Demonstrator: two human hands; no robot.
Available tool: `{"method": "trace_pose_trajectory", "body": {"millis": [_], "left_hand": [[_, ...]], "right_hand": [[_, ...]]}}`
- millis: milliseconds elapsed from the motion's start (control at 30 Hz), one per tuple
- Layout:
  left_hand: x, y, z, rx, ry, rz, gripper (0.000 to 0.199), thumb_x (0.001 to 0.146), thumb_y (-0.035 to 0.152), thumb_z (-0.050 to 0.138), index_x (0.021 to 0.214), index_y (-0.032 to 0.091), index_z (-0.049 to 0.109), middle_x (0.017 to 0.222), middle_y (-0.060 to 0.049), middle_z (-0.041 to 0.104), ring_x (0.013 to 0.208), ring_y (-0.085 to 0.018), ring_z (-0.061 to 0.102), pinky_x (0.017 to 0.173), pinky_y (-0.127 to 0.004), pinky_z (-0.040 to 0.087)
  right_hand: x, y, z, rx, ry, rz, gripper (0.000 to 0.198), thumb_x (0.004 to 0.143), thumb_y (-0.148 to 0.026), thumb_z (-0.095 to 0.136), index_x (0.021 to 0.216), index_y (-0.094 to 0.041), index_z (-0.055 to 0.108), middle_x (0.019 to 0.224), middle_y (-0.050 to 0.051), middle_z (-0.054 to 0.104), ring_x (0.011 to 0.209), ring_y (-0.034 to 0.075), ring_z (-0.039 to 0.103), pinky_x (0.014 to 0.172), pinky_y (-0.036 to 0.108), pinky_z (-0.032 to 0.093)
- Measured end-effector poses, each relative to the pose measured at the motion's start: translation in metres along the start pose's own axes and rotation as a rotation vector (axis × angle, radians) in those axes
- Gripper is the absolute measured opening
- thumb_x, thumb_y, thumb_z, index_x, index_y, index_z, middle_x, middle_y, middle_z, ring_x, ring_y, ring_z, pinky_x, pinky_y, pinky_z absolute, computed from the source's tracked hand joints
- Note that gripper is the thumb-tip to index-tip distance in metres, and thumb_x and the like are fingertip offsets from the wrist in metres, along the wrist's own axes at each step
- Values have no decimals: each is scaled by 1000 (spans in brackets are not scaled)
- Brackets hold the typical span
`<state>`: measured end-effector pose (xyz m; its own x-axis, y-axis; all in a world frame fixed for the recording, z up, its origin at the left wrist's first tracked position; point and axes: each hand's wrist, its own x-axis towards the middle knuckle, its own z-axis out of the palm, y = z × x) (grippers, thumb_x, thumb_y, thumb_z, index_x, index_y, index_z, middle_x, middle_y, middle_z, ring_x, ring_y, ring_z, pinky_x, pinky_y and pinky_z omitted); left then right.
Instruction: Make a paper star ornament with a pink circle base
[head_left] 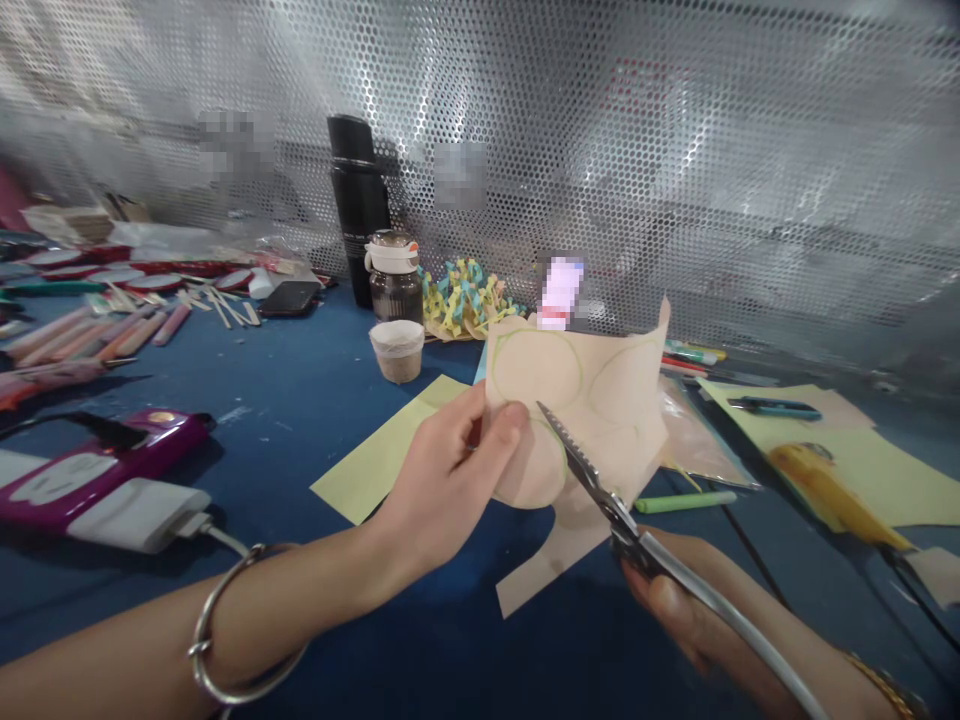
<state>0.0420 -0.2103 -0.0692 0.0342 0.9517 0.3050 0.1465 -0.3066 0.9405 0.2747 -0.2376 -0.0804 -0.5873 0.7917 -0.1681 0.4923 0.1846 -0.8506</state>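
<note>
A pale peach sheet of paper [619, 400] with green circle outlines drawn on it is held up over the table. My left hand [457, 460] pinches its left side between thumb and fingers. In my right hand [675, 590] is a pair of scissors [592, 480], their blades lying across the paper beside a lower circle that is partly cut round. A curved strip of the sheet hangs below the blades. Behind my left hand a yellow-green paper sheet [375, 460] lies on the table. The handle end of the scissors is partly hidden by my fingers.
On the left are a purple power strip [150, 450] with plugs, pastel sticks and a dark phone [291, 298]. A black flask [356, 210], a lidded bottle [396, 280], a paper cup [398, 352] and coloured paper twists [465, 300] stand behind. Right: a green pen [686, 502], a cutter [780, 408], a yellow glue gun [832, 490].
</note>
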Motion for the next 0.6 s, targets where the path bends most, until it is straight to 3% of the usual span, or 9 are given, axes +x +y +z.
{"method": "trace_pose_trajectory", "body": {"millis": [300, 600], "left_hand": [[0, 1, -1, 37, 12, -7, 25, 93, 38, 45, 79, 19, 53, 65, 4, 42, 57, -9, 41, 47, -19, 34], [2, 2, -1, 20, 0, 0, 27, 94, 37, 44, 76, 19, 52, 74, 2, 52, 65, -11, 45, 55, -23, 37]], "right_hand": [[-2, 5, -1, 18, -40, 51, 45, 92, -61, 34, 74, -20, 37, 64, -4, 33, 55, 9, 25, 46, 23, 24], [-1, 8, -5, 0, -30, 17, 53, 85, -71, 36, 69, -21, 35, 61, -6, 32, 50, 8, 25, 41, 22, 22]]}}
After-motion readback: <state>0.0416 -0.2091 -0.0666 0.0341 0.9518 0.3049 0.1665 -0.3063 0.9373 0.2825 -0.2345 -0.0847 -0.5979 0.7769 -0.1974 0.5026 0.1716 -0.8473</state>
